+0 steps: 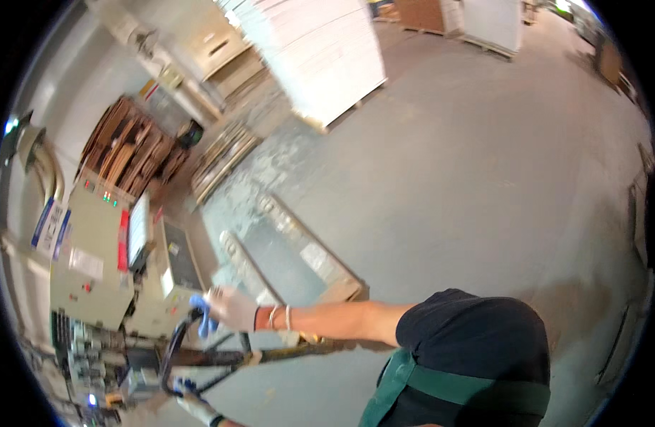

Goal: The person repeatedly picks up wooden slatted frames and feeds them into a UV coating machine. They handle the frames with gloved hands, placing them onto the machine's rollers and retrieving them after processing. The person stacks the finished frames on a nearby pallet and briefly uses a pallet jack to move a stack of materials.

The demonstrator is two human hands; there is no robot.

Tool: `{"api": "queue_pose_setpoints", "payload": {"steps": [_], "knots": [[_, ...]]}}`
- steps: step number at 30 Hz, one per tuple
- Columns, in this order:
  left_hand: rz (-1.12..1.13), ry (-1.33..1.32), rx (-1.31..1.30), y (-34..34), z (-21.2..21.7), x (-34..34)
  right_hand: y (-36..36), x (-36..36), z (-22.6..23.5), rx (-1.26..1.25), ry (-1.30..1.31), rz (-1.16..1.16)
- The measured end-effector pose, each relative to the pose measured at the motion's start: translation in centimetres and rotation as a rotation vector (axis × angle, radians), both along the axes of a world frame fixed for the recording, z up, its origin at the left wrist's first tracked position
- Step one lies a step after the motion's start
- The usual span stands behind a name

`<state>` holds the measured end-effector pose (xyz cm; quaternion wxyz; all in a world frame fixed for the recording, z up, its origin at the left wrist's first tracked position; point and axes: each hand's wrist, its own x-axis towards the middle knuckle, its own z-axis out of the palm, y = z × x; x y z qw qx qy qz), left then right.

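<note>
My right hand (231, 307), in a white glove with blue at the fingers, is closed round the upper end of a black looped handle (172, 349). The handle belongs to a pallet jack, whose two pale, worn forks (306, 242) reach forward along the floor. Lower in the picture my left hand (194, 407), gloved the same way, grips the other end of the loop; its fingers show only in part. Nothing rests on the forks. Behind my right forearm, part of the jack's body is hidden.
A tall white stack (324, 57) stands on a pallet ahead. An empty wooden pallet (224, 160) lies left of it, near piled brown sheets (128, 146). A beige control cabinet (92, 256) is close on the left. More loaded pallets (488, 28) stand far back.
</note>
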<state>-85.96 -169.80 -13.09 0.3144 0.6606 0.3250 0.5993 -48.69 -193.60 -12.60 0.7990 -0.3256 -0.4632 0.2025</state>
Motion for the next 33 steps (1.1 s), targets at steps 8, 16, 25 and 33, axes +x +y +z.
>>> {"api": "queue_pose_setpoints", "payload": {"steps": [8,16,25,33], "knots": [[-0.155,0.057,-0.116,1.4,-0.2,9.1,2.5,3.3,-2.3,0.163,-0.28,-0.459],[-0.237,0.047,-0.045,5.3,-3.0,6.8,4.5,-1.2,-3.7,0.12,-0.474,-0.797],[-0.29,0.061,-0.078,4.0,-8.1,2.8,14.1,-0.9,-6.0,0.109,-0.398,-0.714],[-0.36,0.105,0.066,26.4,-24.0,13.1,27.9,6.2,-27.1,0.14,-0.412,-0.911]]}}
